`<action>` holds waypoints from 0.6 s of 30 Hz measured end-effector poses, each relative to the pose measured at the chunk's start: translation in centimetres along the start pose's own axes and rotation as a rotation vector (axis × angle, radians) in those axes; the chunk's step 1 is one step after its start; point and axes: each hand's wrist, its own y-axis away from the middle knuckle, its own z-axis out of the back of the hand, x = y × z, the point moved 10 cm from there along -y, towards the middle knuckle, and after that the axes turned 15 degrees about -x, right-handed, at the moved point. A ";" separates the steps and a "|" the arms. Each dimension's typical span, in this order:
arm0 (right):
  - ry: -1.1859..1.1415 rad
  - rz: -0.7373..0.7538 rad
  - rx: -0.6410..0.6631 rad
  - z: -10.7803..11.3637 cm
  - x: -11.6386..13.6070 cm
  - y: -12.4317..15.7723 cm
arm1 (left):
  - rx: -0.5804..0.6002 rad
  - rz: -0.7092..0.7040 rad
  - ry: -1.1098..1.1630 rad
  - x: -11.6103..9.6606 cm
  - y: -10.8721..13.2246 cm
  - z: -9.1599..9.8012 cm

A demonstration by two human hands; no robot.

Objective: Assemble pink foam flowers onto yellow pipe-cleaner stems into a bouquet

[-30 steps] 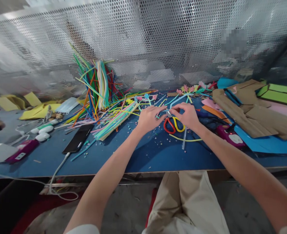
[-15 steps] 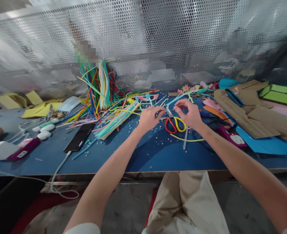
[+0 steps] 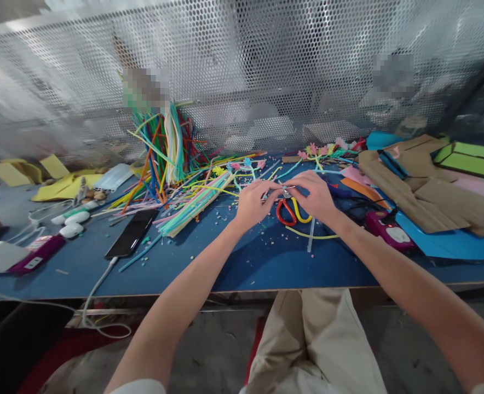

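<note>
My left hand [image 3: 258, 202] and my right hand [image 3: 313, 194] meet fingertip to fingertip over the middle of the blue table. Both are closed in a pinch. A thin, pale sliver shows between the fingertips, too small to name. Just below them lies a pair of scissors [image 3: 286, 212] with one red and one yellow handle loop, its blades partly hidden by the fingers. A light blue pipe cleaner [image 3: 290, 169] runs behind my right hand. To the left of my left hand lies a bundle of pastel pipe cleaners [image 3: 199, 202].
Small coloured clippings dot the blue table [image 3: 234, 268]. Pipe-cleaner flowers [image 3: 313, 149] lie at the back. Further left are a tall bunch of pipe cleaners [image 3: 174, 142] and a phone [image 3: 132, 232] on a cable. Brown paper [image 3: 426, 186] and a purple power strip [image 3: 390, 230] lie right.
My right hand has moved left and closed in, so its fingertips now meet those of my left hand. The light blue strand by it sits lower and is more hidden.
</note>
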 end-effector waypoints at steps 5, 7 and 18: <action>0.029 -0.072 -0.099 0.3 0.6 0.0 | -0.119 0.008 -0.031 -0.9 -0.3 1.4; -0.013 -0.128 -0.041 -0.6 0.5 0.4 | -0.155 -0.005 -0.041 -1.2 -0.4 1.8; 0.331 0.236 0.203 -1.0 2.6 -0.1 | 0.105 -0.243 -0.361 -0.8 -0.5 -0.3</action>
